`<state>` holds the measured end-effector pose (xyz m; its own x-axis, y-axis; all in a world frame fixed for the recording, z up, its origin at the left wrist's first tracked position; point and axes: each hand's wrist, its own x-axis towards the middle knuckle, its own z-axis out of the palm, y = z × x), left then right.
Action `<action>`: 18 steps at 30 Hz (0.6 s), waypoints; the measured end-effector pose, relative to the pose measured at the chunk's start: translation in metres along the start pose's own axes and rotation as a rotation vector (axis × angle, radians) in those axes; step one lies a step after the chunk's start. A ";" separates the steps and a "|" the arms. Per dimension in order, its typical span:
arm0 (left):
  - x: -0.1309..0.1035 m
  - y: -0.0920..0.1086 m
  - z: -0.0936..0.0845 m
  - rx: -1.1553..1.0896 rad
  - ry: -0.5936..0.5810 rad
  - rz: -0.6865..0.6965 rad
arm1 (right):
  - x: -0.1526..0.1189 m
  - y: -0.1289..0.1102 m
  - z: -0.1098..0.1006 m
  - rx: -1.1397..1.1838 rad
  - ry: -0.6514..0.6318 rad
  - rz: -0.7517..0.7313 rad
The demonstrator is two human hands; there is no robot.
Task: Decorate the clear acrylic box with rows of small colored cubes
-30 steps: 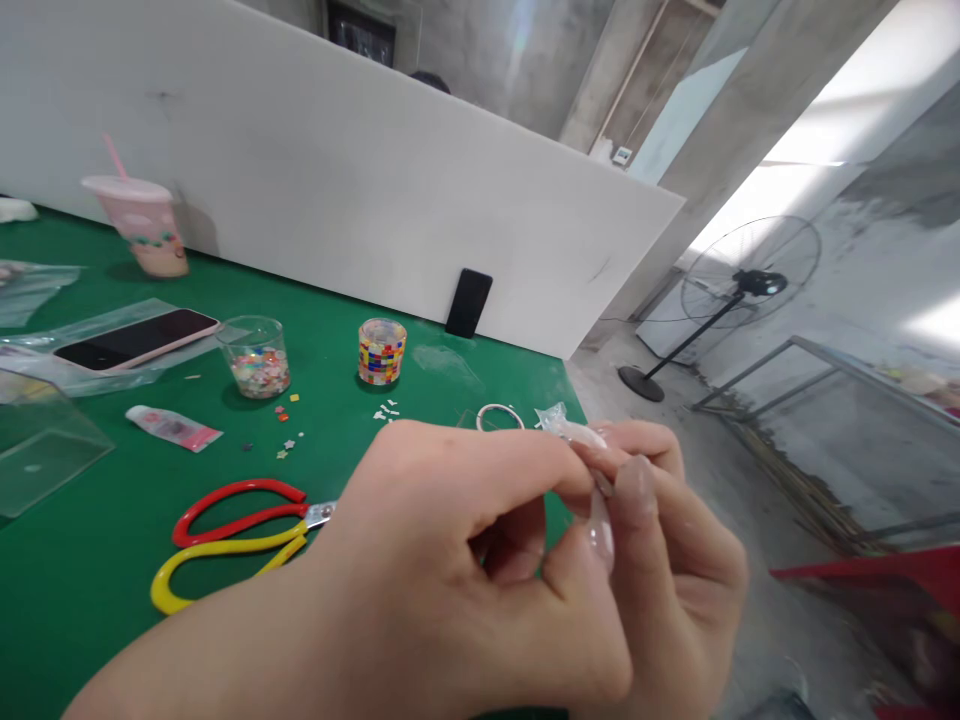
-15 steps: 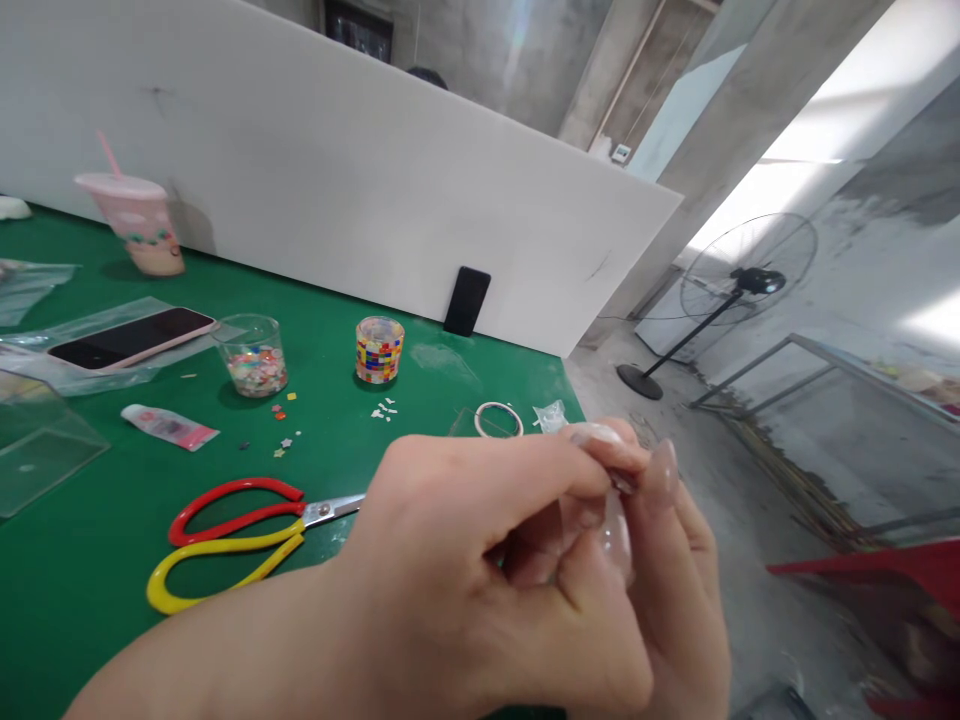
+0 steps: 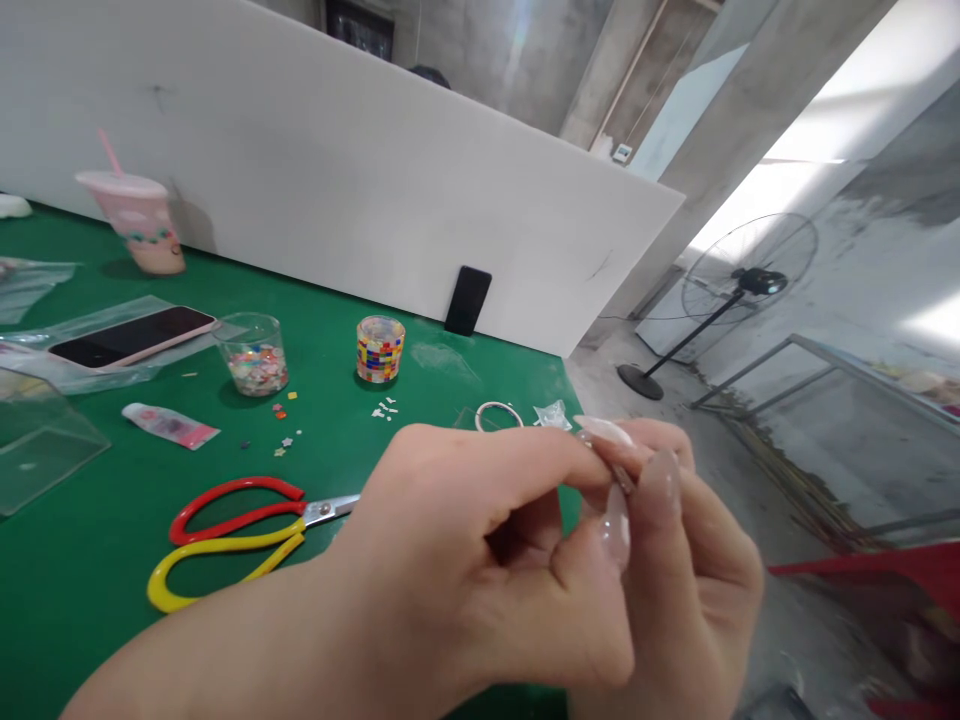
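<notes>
Fingertips meet in front of me over the table's right edge. My left hand is closed in a pinch, its thumb pressed to its forefinger. My right hand is also pinching, with its fingertips touching those of the left. Something tiny may be between them, but the fingers and long nails hide it. Scissors with one red and one yellow handle lie partly behind my left wrist. Beyond the hands are a white ring and a crumpled clear plastic piece.
A clear cup of small pieces, a cup covered in colourful squares, a small tube and loose star pieces are on the green table. Behind stand a pink drink cup and a white panel.
My right hand has moved slightly to the right and its fingers have spread out a little. My left hand has hardly moved. The things on the table stay put.
</notes>
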<state>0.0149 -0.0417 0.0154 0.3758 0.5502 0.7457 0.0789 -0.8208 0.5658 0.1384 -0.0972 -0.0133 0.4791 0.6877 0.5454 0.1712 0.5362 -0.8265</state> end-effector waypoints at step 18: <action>0.011 0.007 0.014 -0.127 -0.039 -0.137 | -0.006 0.002 0.001 0.086 -0.006 0.160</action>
<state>0.0322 -0.0441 0.0228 0.4050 0.6471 0.6460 0.0154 -0.7112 0.7028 0.1350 -0.0990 -0.0181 0.4895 0.7704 0.4085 0.0189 0.4590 -0.8883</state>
